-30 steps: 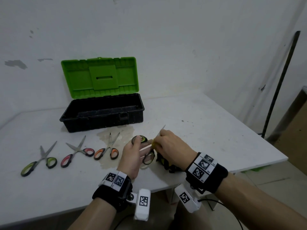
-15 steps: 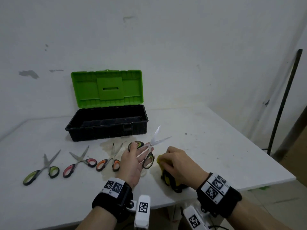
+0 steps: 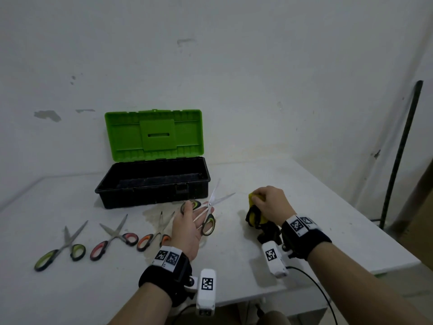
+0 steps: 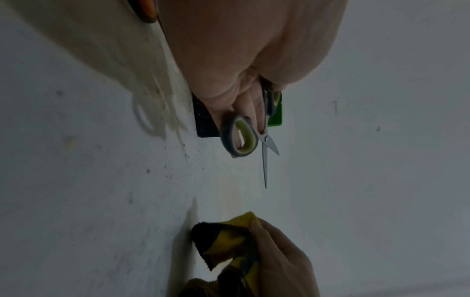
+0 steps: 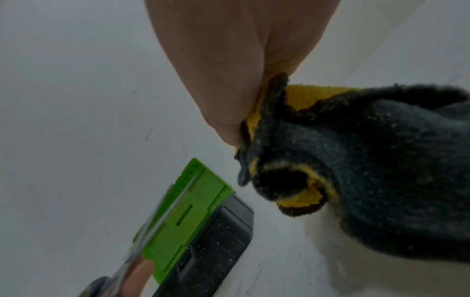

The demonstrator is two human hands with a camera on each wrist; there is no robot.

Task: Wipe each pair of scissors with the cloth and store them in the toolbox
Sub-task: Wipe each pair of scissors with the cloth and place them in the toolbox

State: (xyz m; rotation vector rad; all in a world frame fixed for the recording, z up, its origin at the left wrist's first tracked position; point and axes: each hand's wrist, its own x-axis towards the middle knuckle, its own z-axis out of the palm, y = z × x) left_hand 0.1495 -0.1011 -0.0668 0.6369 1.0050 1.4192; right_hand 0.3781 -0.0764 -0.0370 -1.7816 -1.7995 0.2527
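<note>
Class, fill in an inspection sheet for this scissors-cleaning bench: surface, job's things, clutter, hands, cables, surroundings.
Surface: white table, stained patch before the toolbox.
Job's things: open toolbox, green lid up, no scissors seen inside; held scissors, blades apart; yellow and black cloth; three scissors lying in a row, green-handled, red-handled, orange-handled.
Clutter: nothing seen.
Hands: left hand holds the held scissors by the handles; right hand grips the cloth on the table.
Cables: black cable from the right wrist camera.
Surroundings: scuffed white wall; dark pole leaning right.
</note>
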